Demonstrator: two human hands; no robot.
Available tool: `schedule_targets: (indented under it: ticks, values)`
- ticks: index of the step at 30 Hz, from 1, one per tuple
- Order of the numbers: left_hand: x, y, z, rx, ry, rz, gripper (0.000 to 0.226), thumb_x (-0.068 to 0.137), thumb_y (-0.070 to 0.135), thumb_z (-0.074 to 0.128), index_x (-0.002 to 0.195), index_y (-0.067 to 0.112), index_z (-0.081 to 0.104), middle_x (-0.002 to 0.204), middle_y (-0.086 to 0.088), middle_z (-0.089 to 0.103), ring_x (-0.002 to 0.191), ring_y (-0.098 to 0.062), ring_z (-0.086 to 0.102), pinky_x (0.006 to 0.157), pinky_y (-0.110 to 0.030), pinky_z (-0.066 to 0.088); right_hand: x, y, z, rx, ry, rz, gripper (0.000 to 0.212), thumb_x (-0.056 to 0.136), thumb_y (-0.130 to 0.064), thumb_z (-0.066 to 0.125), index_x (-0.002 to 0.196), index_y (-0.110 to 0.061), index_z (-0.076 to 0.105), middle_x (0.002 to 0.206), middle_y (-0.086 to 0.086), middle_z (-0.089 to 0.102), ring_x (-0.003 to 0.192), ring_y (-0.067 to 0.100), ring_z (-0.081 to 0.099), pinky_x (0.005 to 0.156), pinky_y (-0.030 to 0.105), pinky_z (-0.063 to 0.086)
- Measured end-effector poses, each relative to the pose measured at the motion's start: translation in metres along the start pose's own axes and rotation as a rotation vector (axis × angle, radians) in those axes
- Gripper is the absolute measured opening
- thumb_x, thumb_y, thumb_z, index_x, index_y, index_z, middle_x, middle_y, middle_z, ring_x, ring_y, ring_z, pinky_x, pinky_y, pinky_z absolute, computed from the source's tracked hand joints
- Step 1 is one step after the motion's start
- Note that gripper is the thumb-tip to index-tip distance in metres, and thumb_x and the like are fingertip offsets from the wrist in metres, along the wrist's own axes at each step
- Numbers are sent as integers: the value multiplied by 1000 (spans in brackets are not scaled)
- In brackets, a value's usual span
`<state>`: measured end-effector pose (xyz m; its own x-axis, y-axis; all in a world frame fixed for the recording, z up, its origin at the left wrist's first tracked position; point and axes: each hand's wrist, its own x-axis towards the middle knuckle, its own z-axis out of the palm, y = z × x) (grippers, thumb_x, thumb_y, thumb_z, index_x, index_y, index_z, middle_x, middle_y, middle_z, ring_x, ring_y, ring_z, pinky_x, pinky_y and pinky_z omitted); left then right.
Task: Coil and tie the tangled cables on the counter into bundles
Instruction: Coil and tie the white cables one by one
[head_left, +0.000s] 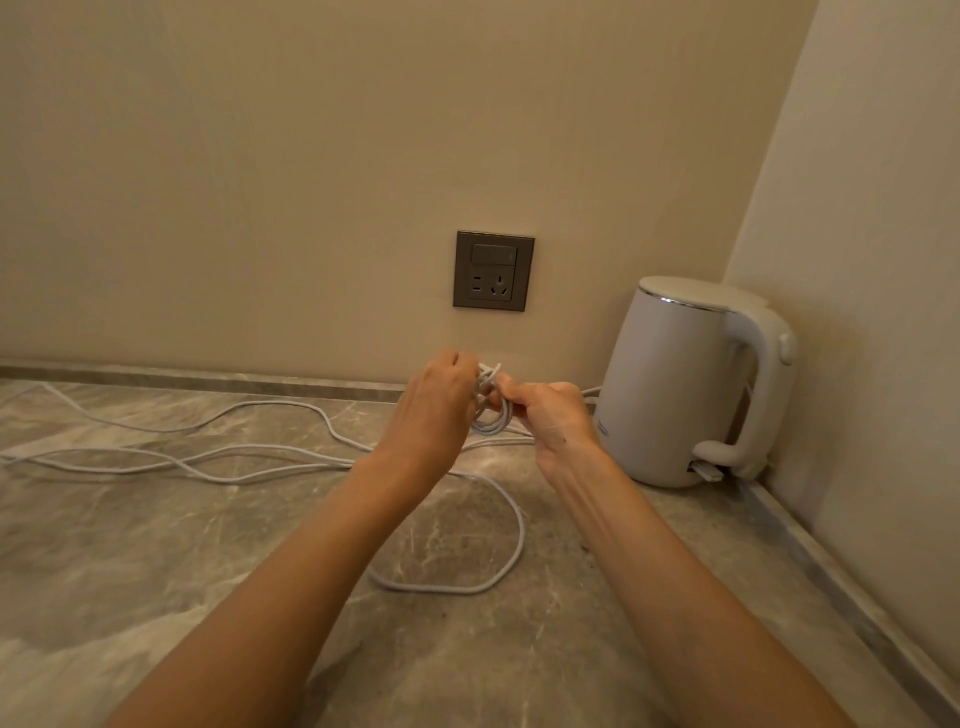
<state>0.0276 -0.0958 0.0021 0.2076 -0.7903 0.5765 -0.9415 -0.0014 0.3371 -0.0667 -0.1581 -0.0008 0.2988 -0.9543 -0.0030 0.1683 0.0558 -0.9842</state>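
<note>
Head view: both forearms reach out over a marbled grey counter (156, 545) and meet just short of the far wall (260, 182). Between the hands hangs a small coil (492, 422) of white cable, lifted clear of the counter. Its loops are drawn narrow, so its long axis stands roughly upright, with the rounded bottom hanging down and a few short bends sticking up at the top.

The left hand (441, 400) grips the coil's left side with its fingers curled in around the strands. The right hand (550, 415) pinches the upper part of the coil between thumb and bent fingers. The two hands nearly touch across it.

From under the hands the loose cable (208, 460) trails off to the left. It lies flat in several long strands that run mostly left to right and cross one another on the way to the left edge. One strand curves toward the far left corner. Another swings toward the near side in a wide open loop beneath the forearms.

A white kettle (675, 384) stands upright in the far right corner, just beside the right hand, its handle turned to the right. A strand passes toward the wall behind it. A dark grey socket (493, 271) with a switch sits on the wall directly above the hands.
</note>
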Motion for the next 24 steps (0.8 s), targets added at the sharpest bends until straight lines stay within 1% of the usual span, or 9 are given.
schedule_targets:
  ticks: [5, 8, 11, 14, 17, 19, 21, 23, 24]
  values:
    - [-3, 0, 0, 18, 0, 5, 12, 92, 17, 52, 94, 5, 54, 85, -8, 47, 73, -26, 45, 65, -36, 39, -1, -2, -1, -2, -20, 5, 23, 82, -5, 68, 59, -8, 68, 61, 3, 67, 71, 18, 62, 96, 38, 48]
    - [-5, 0, 2, 3, 7, -30, 14, 93, 18, 50, 97, 5, 55, 83, -7, 42, 76, -30, 49, 65, -36, 39, 0, -1, 1, 0, -24, 3, 23, 83, -1, 66, 60, -5, 67, 58, 4, 66, 68, 19, 61, 93, 39, 49]
    - [-5, 0, 3, -67, 9, -93, 17, 93, 18, 49, 103, 8, 59, 86, -6, 42, 76, -27, 48, 63, -32, 36, 0, -1, 0, -16, -15, -15, 24, 82, -3, 67, 58, -5, 67, 53, 2, 65, 65, 18, 59, 86, 36, 50]
    - [-2, -3, 3, -195, -17, -111, 12, 91, 13, 51, 96, 11, 62, 86, -10, 58, 70, -25, 61, 63, -35, 52, 3, 0, -1, -16, -14, -20, 23, 82, -5, 68, 60, -6, 67, 58, 3, 66, 66, 17, 59, 85, 36, 48]
    - [3, -5, -2, -327, -113, -163, 6, 91, 15, 57, 86, 12, 60, 74, 1, 63, 59, -12, 65, 50, -17, 50, 6, 1, -3, -35, -26, -22, 23, 83, -6, 68, 60, -7, 69, 56, 1, 66, 67, 17, 59, 89, 37, 46]
    - [6, -5, -6, -358, -228, -165, 13, 92, 19, 56, 88, 8, 60, 75, 0, 62, 65, -15, 64, 59, -26, 51, 9, 1, -6, -40, -34, -19, 18, 83, -5, 66, 66, -3, 70, 54, 1, 66, 64, 16, 59, 84, 35, 47]
    - [7, -7, -9, -410, -331, -129, 27, 96, 18, 46, 83, 0, 61, 74, -9, 59, 65, -23, 54, 63, -38, 43, 11, 0, -11, -5, -43, -6, 15, 84, -2, 64, 70, 1, 69, 53, 2, 65, 56, 11, 60, 70, 26, 48]
    - [9, -11, -9, -468, -351, -136, 31, 97, 9, 38, 78, -2, 59, 72, -13, 52, 64, -24, 43, 64, -41, 38, 13, -1, -14, 4, -60, -11, 18, 83, -1, 64, 66, -3, 67, 52, 0, 65, 54, 9, 59, 65, 22, 47]
    - [10, -13, -8, -467, -342, -155, 30, 97, 5, 37, 81, -4, 60, 75, -16, 52, 68, -26, 44, 68, -44, 41, 13, -1, -15, -6, -69, -20, 18, 83, -2, 64, 66, -4, 67, 53, -1, 66, 55, 9, 59, 65, 21, 48]
